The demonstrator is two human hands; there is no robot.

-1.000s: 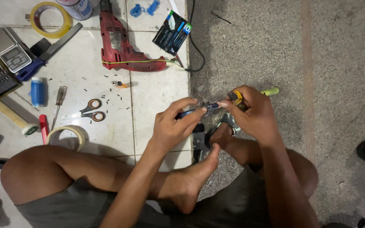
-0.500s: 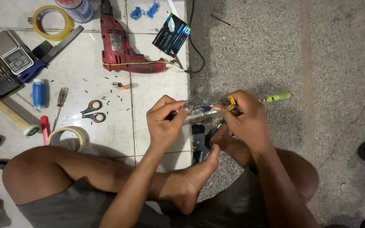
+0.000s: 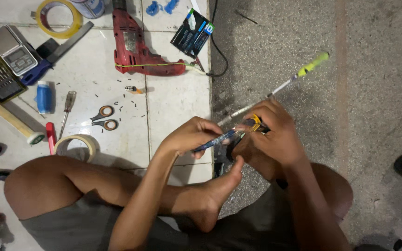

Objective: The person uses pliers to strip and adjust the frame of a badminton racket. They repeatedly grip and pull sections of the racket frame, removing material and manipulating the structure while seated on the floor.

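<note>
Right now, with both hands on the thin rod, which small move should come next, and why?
Probably slide the left hand closer to the right hand. The left hand pinches the dark blue rod at its near end, the right hand grips it beside the yellow tool, and the long shaft with the green tip sticks far out unsupported.

Our thin metal rod with the yellow-green tip [image 3: 275, 88] now sticks out much farther toward two o'clock, and our left hand [image 3: 189, 137] sits lower.

The left hand [image 3: 189, 135] pinches a thin blue rod [image 3: 215, 141]. The right hand [image 3: 275, 132] closes on a slim shaft with a green tip [image 3: 298, 74]. A red drill [image 3: 138, 49] and scissors [image 3: 102, 118] lie on the tiled floor [image 3: 173, 102].
</note>
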